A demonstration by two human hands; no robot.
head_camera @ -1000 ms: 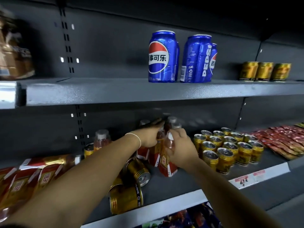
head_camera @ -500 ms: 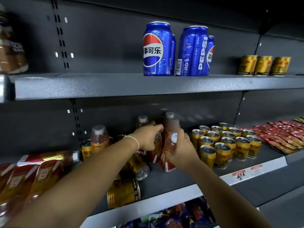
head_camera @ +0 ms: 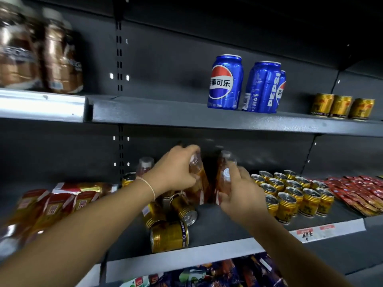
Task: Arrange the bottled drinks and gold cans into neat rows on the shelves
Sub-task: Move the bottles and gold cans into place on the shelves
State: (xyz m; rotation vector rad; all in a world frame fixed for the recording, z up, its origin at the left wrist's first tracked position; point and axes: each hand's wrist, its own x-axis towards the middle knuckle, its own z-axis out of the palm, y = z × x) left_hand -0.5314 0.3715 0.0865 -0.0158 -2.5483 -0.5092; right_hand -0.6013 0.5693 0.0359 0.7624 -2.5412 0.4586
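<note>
On the middle shelf (head_camera: 228, 226) my left hand (head_camera: 176, 172) grips an amber tea bottle (head_camera: 196, 172) near its top. My right hand (head_camera: 240, 193) curls round a second amber bottle (head_camera: 224, 181) with a white cap; a third bottle stands right behind that one. Another bottle (head_camera: 145, 165) stands alone at the back left. Several gold cans (head_camera: 170, 236) lie tipped over below my left wrist. To the right, several gold cans (head_camera: 290, 193) stand upright in rows.
Bottles with red labels (head_camera: 62, 204) lie on their sides at the left. Red sachets (head_camera: 360, 191) fill the shelf's right end. On the upper shelf stand blue Pepsi cans (head_camera: 226, 83), three gold cans (head_camera: 342, 106) and brown jars (head_camera: 41, 54). Snack packs (head_camera: 196, 276) lie below.
The view has swung left and upward. Both hands have stayed on the bottles, and the two held bottles now stand a little farther apart.
</note>
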